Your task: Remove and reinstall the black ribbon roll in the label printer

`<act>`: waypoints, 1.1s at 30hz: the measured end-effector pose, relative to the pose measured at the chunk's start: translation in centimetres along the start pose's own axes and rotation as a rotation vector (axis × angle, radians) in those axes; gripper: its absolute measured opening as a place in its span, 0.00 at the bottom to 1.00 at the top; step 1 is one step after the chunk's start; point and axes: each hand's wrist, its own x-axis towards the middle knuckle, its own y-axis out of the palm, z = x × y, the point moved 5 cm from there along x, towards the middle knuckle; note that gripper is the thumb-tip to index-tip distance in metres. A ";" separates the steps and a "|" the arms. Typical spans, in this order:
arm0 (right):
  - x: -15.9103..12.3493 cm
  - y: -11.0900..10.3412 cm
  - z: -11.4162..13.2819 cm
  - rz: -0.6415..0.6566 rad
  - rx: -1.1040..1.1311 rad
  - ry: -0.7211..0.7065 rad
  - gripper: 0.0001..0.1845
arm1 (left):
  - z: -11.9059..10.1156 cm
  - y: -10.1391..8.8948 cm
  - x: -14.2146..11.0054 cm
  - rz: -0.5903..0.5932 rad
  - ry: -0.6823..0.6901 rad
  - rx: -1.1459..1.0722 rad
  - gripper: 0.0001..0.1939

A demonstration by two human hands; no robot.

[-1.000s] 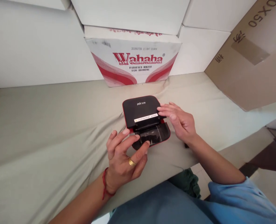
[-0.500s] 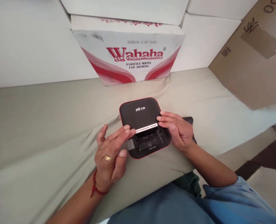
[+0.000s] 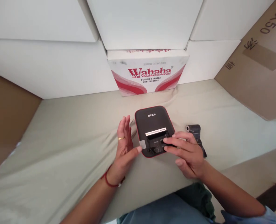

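A black rounded-square device with a red edge (image 3: 149, 121), which looks like a small label printer, lies flat on the cloth. Across its middle runs a white printed strip (image 3: 156, 132), with a dark recess below it. My left hand (image 3: 125, 146) stands upright at the device's left side, fingers extended and the thumb tip at a grey patch near the corner. My right hand (image 3: 189, 152) reaches in from the right, fingers outstretched, their tips over the right part of the recess. A roll of black film (image 3: 194, 128) lies behind my right hand, partly hidden by it.
A Wahaha water carton (image 3: 149, 76) stands behind the device, among stacked white boxes (image 3: 58, 68). Brown cartons stand at the right (image 3: 257, 84) and left (image 3: 9, 112). Creased beige cloth (image 3: 65, 124) covers the surface, whose near edge runs before my lap.
My left fingers have moved off the white strip to the device's left side. My right hand has slid down to the recess. The view has shifted, showing the black roll and the left carton.
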 end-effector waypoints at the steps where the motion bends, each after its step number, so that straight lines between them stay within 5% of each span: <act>1: -0.4 0.0 0.3 0.009 -0.009 -0.006 0.24 | 0.3 0.1 0.2 0.005 -0.057 -0.049 0.55; 11: -3.0 1.1 1.1 -0.010 -0.055 0.078 0.21 | 0.9 1.0 0.9 0.041 -0.286 -0.244 0.66; 23: -2.7 0.8 0.9 0.001 -0.098 0.064 0.21 | 1.4 0.5 0.5 0.090 -0.308 -0.177 0.65; 29: -0.2 -0.9 0.7 0.091 -0.029 0.026 0.18 | 1.9 0.5 0.7 0.099 -0.251 -0.102 0.63; 33: 3.7 -2.0 -0.6 0.128 0.057 0.199 0.15 | 2.3 0.5 0.9 0.069 -0.188 -0.126 0.61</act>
